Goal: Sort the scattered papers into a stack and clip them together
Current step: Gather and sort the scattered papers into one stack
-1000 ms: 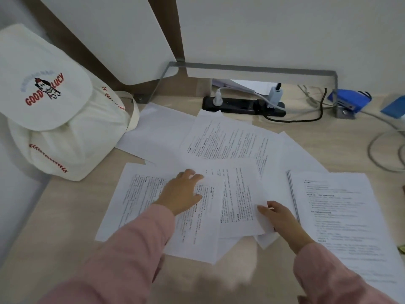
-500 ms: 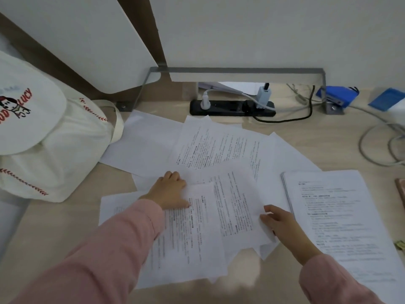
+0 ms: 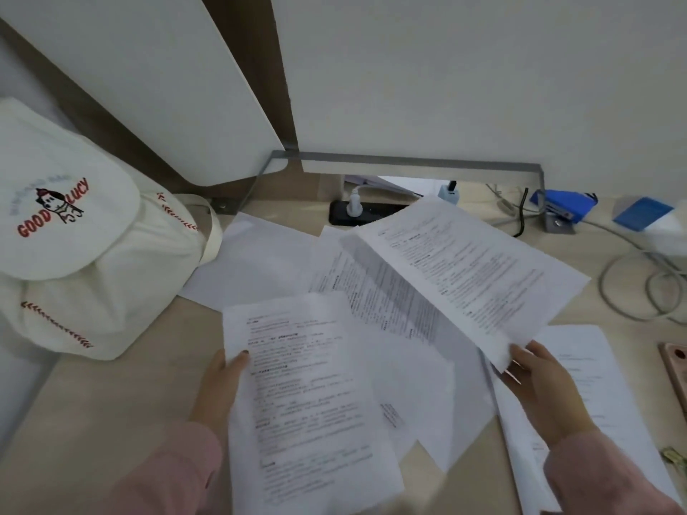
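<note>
1. Two hands are observed, both in pink sleeves.
2. The left hand is closed on the left edge of the first printed sheet, thumb on top, at the near side of the desk.
3. The right hand is pinched on the near corner of the second printed sheet, which is held tilted above the others.
4. At least three further loose sheets are seen overlapped on the desk; one separate stack lies beneath the right hand.
5. One canvas bag is noted at left, one power strip at the back.
</note>
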Demonstrator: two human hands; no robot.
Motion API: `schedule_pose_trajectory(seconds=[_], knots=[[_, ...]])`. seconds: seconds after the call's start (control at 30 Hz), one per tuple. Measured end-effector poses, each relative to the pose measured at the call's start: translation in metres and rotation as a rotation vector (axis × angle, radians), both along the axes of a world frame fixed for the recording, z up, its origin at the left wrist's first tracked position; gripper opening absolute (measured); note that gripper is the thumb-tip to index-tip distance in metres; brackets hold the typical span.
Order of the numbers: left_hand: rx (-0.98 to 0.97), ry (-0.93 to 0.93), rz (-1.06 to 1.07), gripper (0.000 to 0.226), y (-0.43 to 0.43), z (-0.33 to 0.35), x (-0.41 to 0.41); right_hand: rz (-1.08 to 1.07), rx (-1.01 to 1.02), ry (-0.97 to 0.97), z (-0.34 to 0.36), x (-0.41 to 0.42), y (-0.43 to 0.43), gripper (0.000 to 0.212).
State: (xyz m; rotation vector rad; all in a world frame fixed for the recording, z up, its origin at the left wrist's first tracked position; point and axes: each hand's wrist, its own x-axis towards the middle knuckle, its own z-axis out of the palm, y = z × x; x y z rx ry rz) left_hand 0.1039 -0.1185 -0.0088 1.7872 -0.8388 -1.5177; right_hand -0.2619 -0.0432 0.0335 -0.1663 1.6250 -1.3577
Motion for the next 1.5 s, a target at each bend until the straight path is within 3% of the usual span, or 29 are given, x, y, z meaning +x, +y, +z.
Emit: schedule_pose_trajectory(seconds=[0.33,0.53,0.6,0.7,0.77,0.87,1.03,1.13,1.2,1.3,1.43,1.5], knots=[[0.131,0.373,0.418,0.034,0.033,-0.016,-0.037,0.251,0.172,-0.077,-0.019,0.090,0.034,0.023],[0.088,0.592,0.427,0.049,0.037,-0.010,-0.050,0.493,0.295,-0.145,-0.040,0.119,0.048,0.021],[0.098,0.529,0.344,0.044,0.039,-0.012,-0.054,0.679,0.328,-0.145,-0.040,0.124,0.050,0.017],[0.104,0.278,0.307,0.039,0.041,-0.024,-0.051,0.920,0.381,-0.102,-0.035,0.118,0.048,0.023],[0.108,0.195,0.281,0.037,0.040,-0.028,-0.045,0.830,0.374,-0.010,-0.033,0.106,0.040,0.027],[0.085,0.140,0.233,0.037,0.040,-0.030,-0.030,0.439,0.309,0.184,-0.037,0.074,0.023,0.011],[0.059,0.076,0.152,0.035,0.046,-0.036,0.000,0.331,0.310,0.405,-0.040,0.044,-0.010,0.040],[0.041,0.022,0.127,0.036,0.048,-0.037,0.008,0.273,0.353,0.341,-0.044,0.040,-0.030,0.042],[0.040,-0.006,0.123,0.037,0.049,-0.037,0.010,0.225,0.350,0.211,-0.044,0.041,-0.037,0.010],[0.042,-0.019,0.113,0.034,0.052,-0.039,0.008,0.151,0.347,0.044,-0.048,0.043,-0.042,0.023],[0.050,-0.004,0.127,0.035,0.054,-0.039,0.008,0.253,0.329,-0.010,-0.049,0.056,-0.043,0.008],[0.060,0.001,0.122,0.036,0.057,-0.041,0.010,0.281,0.281,-0.061,-0.049,0.059,-0.043,0.016]])
